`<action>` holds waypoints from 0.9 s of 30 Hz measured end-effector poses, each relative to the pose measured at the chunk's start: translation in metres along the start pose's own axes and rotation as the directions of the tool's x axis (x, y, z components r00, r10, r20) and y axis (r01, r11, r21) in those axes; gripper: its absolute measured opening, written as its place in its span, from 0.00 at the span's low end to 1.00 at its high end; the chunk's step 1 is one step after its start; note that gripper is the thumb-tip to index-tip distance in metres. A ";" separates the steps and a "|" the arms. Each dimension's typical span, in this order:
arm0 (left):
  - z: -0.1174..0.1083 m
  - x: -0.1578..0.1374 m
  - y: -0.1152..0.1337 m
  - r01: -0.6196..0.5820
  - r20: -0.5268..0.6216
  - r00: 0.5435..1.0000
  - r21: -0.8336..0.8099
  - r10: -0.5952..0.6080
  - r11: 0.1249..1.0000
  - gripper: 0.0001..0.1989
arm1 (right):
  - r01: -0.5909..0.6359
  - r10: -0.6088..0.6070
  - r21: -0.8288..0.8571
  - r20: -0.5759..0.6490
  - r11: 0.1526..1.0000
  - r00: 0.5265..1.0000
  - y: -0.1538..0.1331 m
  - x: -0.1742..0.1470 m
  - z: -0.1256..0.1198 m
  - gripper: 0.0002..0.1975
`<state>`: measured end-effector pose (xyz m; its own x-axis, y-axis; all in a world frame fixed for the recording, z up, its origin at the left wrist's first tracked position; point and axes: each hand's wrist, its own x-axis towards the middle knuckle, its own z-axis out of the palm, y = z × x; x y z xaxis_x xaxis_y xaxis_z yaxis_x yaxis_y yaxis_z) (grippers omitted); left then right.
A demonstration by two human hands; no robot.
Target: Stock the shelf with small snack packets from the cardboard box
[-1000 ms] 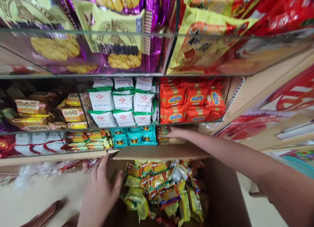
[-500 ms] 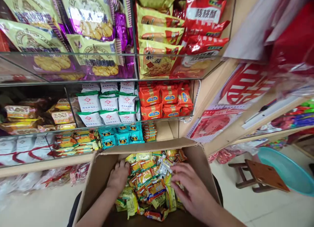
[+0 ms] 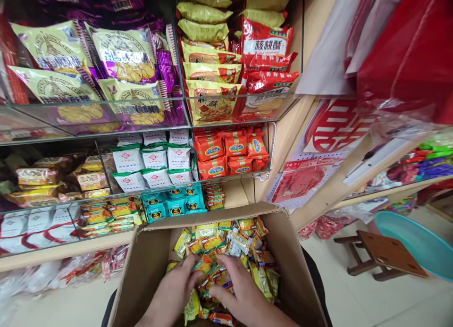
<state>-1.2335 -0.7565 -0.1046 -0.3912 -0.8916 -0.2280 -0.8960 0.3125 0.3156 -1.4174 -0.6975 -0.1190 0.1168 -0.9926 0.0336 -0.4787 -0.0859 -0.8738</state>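
Both hands are inside an open cardboard box that holds a loose heap of small wrapped snack packets, mostly yellow and orange. My left hand is at the left of the heap, its fingers and thumb closed at the edge of an orange-and-green snack packet. Motion blurs the fingertips a little. Facing it, my right hand has thumb and fingers apart, over packets in the middle of the heap. Its fingertips are beside the same orange-and-green packet.
Behind the box rise glass-fronted shelves with yellow biscuit bags, red packs, white packs and teal packs. At right, a wooden stool stands by a blue basin. Red plastic bags hang at the upper right.
Both hands have moved toward each other and nearer to me, meeting over the middle of the heap. Packets have shifted about in the box. The view has tilted slightly upward.
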 end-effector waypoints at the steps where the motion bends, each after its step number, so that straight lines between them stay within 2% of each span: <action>1: -0.002 -0.004 0.010 -0.052 0.007 0.999 -0.133 0.054 0.990 0.11 | -0.004 0.004 0.020 -0.034 1.000 0.999 -0.003 0.004 0.002 0.20; 2: -0.003 -0.007 0.019 -0.093 -0.004 0.995 -0.294 0.096 0.951 0.11 | -0.007 0.010 0.036 -0.064 0.999 0.998 -0.005 0.007 0.004 0.17; 4: -0.003 -0.010 0.038 -0.101 -0.050 0.995 -0.628 0.089 0.772 0.13 | -0.040 0.051 0.091 -0.124 0.995 0.991 -0.007 0.013 0.002 0.13; 6: 0.001 -0.012 0.054 -0.034 -0.085 0.994 -0.845 -0.072 0.533 0.17 | -0.092 0.124 0.176 -0.183 0.980 0.975 -0.008 0.017 -0.002 0.17; 8: 0.008 -0.012 0.067 0.026 -0.090 0.945 -0.937 -0.315 0.348 0.18 | -0.135 0.206 0.258 -0.270 0.956 0.940 -0.009 0.020 -0.005 0.18; 10: 0.016 -0.013 0.076 0.059 -0.085 0.863 -0.962 -0.498 0.267 0.18 | -0.155 0.264 0.316 -0.338 0.936 0.903 -0.011 0.022 -0.005 0.19; 11: 0.020 -0.013 0.077 0.066 -0.083 0.843 -0.965 -0.532 0.255 0.18 | -0.158 0.289 0.361 -0.345 0.919 0.893 -0.012 0.022 -0.003 0.19; 13: 0.027 -0.011 0.076 0.056 -0.098 0.845 -0.962 -0.526 0.269 0.20 | -0.190 0.373 0.501 -0.295 0.844 0.880 -0.014 0.020 0.004 0.19; 15: 0.031 -0.009 0.070 0.017 -0.150 0.845 -0.952 -0.513 0.307 0.22 | -0.279 0.497 0.657 -0.169 0.701 0.851 -0.014 0.017 0.013 0.20; 17: 0.032 -0.008 0.061 -0.006 -0.228 0.827 -0.918 -0.514 0.397 0.22 | -0.354 0.563 0.735 -0.045 0.578 0.825 -0.014 0.012 0.018 0.20; 18: 0.031 -0.008 0.058 -0.020 -0.271 0.821 -0.893 -0.503 0.450 0.21 | -0.353 0.543 0.744 -0.015 0.567 0.840 -0.013 0.009 0.017 0.20; 21: 0.018 -0.013 0.048 -0.095 -0.379 0.846 -0.799 -0.375 0.593 0.17 | -0.236 0.290 0.690 0.040 0.684 0.956 -0.018 0.006 -0.003 0.17; 23: 0.000 -0.017 0.040 -0.166 -0.430 0.869 -0.717 -0.244 0.677 0.17 | -0.190 0.145 0.583 0.125 0.790 0.982 -0.028 0.010 -0.030 0.16; 24: -0.012 -0.018 0.033 -0.208 -0.469 0.867 -0.647 -0.168 0.734 0.16 | -0.180 0.120 0.498 0.151 0.848 0.981 -0.034 0.015 -0.046 0.15; 25: -0.024 -0.018 0.026 -0.246 -0.521 0.848 -0.545 -0.094 0.801 0.14 | -0.160 0.112 0.391 0.143 0.906 0.983 -0.041 0.022 -0.062 0.14; 26: -0.037 -0.016 0.016 -0.297 -0.585 0.811 -0.400 0.008 0.867 0.12 | -0.121 0.100 0.264 0.093 0.957 0.991 -0.046 0.030 -0.078 0.13; 27: -0.049 -0.012 0.005 -0.290 -0.639 0.766 -0.238 0.076 0.927 0.09 | -0.069 0.065 0.122 0.035 0.990 0.997 -0.050 0.041 -0.093 0.12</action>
<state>-1.2227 -0.7602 -0.0552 -0.2333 -0.8682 0.4379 -0.6669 0.4706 0.5777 -1.4695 -0.7414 -0.0287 0.1158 -0.9925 -0.0401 -0.3756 -0.0064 -0.9268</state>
